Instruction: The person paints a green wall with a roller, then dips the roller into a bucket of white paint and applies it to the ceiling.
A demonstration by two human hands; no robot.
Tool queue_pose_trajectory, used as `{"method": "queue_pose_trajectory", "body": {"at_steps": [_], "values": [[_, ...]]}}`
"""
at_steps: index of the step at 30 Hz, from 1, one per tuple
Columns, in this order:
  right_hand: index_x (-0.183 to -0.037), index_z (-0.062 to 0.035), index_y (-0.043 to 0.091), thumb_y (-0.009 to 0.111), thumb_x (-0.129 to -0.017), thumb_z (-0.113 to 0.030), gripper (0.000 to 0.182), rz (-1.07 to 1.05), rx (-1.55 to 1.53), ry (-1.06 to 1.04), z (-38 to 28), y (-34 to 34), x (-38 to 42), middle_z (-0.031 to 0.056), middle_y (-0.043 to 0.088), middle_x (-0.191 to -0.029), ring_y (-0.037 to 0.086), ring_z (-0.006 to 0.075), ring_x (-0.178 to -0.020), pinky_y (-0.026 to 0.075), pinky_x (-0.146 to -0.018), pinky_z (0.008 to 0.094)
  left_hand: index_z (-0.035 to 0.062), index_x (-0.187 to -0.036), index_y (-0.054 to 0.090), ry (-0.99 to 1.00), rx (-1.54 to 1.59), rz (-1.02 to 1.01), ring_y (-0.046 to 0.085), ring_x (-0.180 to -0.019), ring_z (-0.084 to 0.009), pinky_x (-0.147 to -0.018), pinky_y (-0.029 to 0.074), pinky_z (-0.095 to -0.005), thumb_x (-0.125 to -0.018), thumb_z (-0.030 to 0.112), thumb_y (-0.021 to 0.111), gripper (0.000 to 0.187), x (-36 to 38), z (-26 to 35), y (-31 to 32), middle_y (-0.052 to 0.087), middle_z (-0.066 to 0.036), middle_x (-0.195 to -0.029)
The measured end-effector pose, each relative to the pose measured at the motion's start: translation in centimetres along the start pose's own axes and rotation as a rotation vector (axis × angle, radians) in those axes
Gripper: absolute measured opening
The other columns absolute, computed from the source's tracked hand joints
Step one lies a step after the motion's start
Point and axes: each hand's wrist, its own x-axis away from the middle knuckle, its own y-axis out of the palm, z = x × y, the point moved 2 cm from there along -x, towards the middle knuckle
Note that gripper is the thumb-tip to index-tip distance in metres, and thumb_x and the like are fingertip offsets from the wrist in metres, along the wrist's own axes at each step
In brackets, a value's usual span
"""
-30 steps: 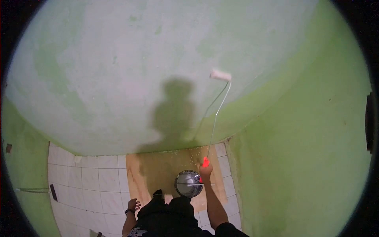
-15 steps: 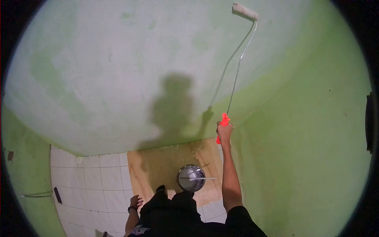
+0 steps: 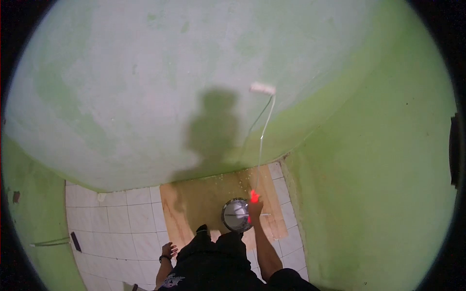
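Observation:
My right hand (image 3: 255, 208) is closed around the red-orange handle of a paint roller (image 3: 262, 88). Its long thin rod runs up from my fist, and the pale roller sleeve lies against the wall (image 3: 145, 97), which is green with whitish paint over much of it. Just left of and below that hand stands a dark round bucket (image 3: 236, 226) of whitish paint, with a light stick laid across its top; the hand partly overlaps its right edge. My left hand (image 3: 169, 250), with a dark band on the wrist, hangs low beside my leg, empty, fingers apart.
Under the bucket a wooden board (image 3: 191, 203) covers part of the white tiled floor (image 3: 116, 213). A green wall (image 3: 369, 194) stands close on my right. A dark-ended tool (image 3: 75, 241) rests at the left wall, and a dark object (image 3: 454, 150) shows at the right edge.
My right hand has come down and left, drawing the roller from high on the wall to about mid-height. My left hand has barely moved.

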Motion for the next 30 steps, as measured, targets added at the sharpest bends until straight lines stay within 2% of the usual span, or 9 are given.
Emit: {"method": "queue_pose_trajectory", "body": {"at_steps": [3, 9, 14, 16, 17, 20, 23, 26, 30], "values": [[-0.069, -0.0027, 0.055, 0.059, -0.074, -0.008, 0.009, 0.113, -0.385, -0.121, -7.2, -2.8, -6.3, -0.0016, 0.044, -0.050, 0.044, 0.0092, -0.041, 0.031, -0.037, 0.0273, 0.0130, -0.119, 0.046, 0.045, 0.008, -0.022, 0.061, -0.072, -0.0206, -0.056, 0.048, -0.0328, -0.088, 0.030, 0.048, 0.036, 0.5, 0.6, 0.7, 0.061, -0.007, -0.093], [-0.056, -0.0044, 0.044, 0.060, -0.072, -0.008, 0.022, -0.094, -0.547, 0.009, -23.4, -10.5, -10.0, 0.0001, 0.043, -0.046, 0.044, 0.0116, -0.038, 0.032, -0.037, 0.0289, 0.0122, -0.117, 0.046, 0.088, -0.036, -0.037, 0.061, -0.071, -0.0203, -0.055, 0.048, -0.0316, -0.088, 0.030, 0.046, 0.034, 0.3, 2.5, 2.3, 0.061, -0.008, -0.097], [-0.066, 0.0005, 0.052, 0.056, -0.074, -0.009, 0.014, -0.016, -0.218, -0.302, -15.6, -3.6, -5.8, 0.0048, 0.048, -0.048, 0.048, 0.0174, -0.042, 0.035, -0.040, 0.0339, 0.0112, -0.115, 0.047, 0.129, -0.001, -0.048, 0.061, -0.071, -0.0210, -0.056, 0.049, -0.0330, -0.087, 0.030, 0.047, 0.034, 0.5, 3.0, 2.1, 0.061, -0.009, -0.099], [-0.078, 0.0007, 0.056, 0.058, -0.073, -0.015, 0.016, -0.168, -0.103, -0.048, -12.6, -1.7, 0.6, 0.0144, 0.058, -0.064, 0.057, 0.0231, -0.060, 0.042, -0.053, 0.0406, 0.0108, -0.115, 0.046, 0.117, 0.031, -0.021, 0.061, -0.071, -0.0216, -0.058, 0.049, -0.0345, -0.087, 0.030, 0.048, 0.034, 0.3, 2.3, 1.3, 0.061, -0.010, -0.098], [-0.072, 0.0033, 0.054, 0.063, -0.072, -0.019, 0.024, -0.102, -0.020, -0.059, -7.6, 1.3, 2.6, 0.0148, 0.057, -0.060, 0.059, 0.0260, -0.060, 0.043, -0.053, 0.0413, 0.0109, -0.114, 0.047, 0.112, 0.053, -0.022, 0.061, -0.071, -0.0224, -0.058, 0.049, -0.0353, -0.087, 0.030, 0.048, 0.034, 1.0, 2.2, 1.0, 0.061, -0.010, -0.097], [-0.060, 0.0003, 0.053, 0.068, -0.069, -0.023, 0.029, -0.300, -0.210, 0.169, -5.2, 1.5, 8.8, 0.0117, 0.053, -0.050, 0.056, 0.0228, -0.048, 0.044, -0.048, 0.0396, 0.0120, -0.113, 0.048, 0.060, 0.189, -0.046, 0.062, -0.071, -0.0230, -0.058, 0.049, -0.0356, -0.087, 0.029, 0.048, 0.031, -0.4, 0.7, -1.0, 0.061, -0.009, -0.095], [-0.060, 0.0005, 0.055, 0.065, -0.073, -0.015, 0.022, -0.136, 0.017, -0.028, -2.8, 2.5, 6.1, 0.0057, 0.052, -0.048, 0.052, 0.0152, -0.043, 0.041, -0.044, 0.0347, 0.0136, -0.111, 0.049, 0.033, 0.170, -0.025, 0.061, -0.070, -0.0233, -0.057, 0.049, -0.0358, -0.088, 0.028, 0.046, 0.027, -1.6, -0.7, -2.8, 0.061, -0.009, -0.094], [-0.058, -0.0003, 0.054, 0.065, -0.074, -0.014, 0.024, -0.052, -0.078, -0.295, -8.9, -1.2, 2.0, 0.0028, 0.048, -0.044, 0.047, 0.0131, -0.038, 0.038, -0.040, 0.0333, 0.0062, -0.110, 0.047, -0.001, 0.114, -0.018, 0.060, -0.069, -0.0246, -0.051, 0.048, -0.0344, -0.087, 0.033, 0.046, 0.035, -1.5, -1.5, -3.7, 0.060, -0.012, -0.091], [-0.057, 0.0022, 0.052, 0.065, -0.076, -0.013, 0.028, -0.022, -0.260, -0.269, -21.4, -6.7, -1.6, 0.0031, 0.047, -0.047, 0.045, 0.0084, -0.049, 0.036, -0.045, 0.0346, 0.0054, -0.107, 0.049, 0.015, 0.058, -0.003, 0.060, -0.066, -0.0231, -0.051, 0.048, -0.0359, -0.088, 0.031, 0.044, 0.032, 0.0, -0.8, -2.9, 0.061, -0.011, -0.088]]}}
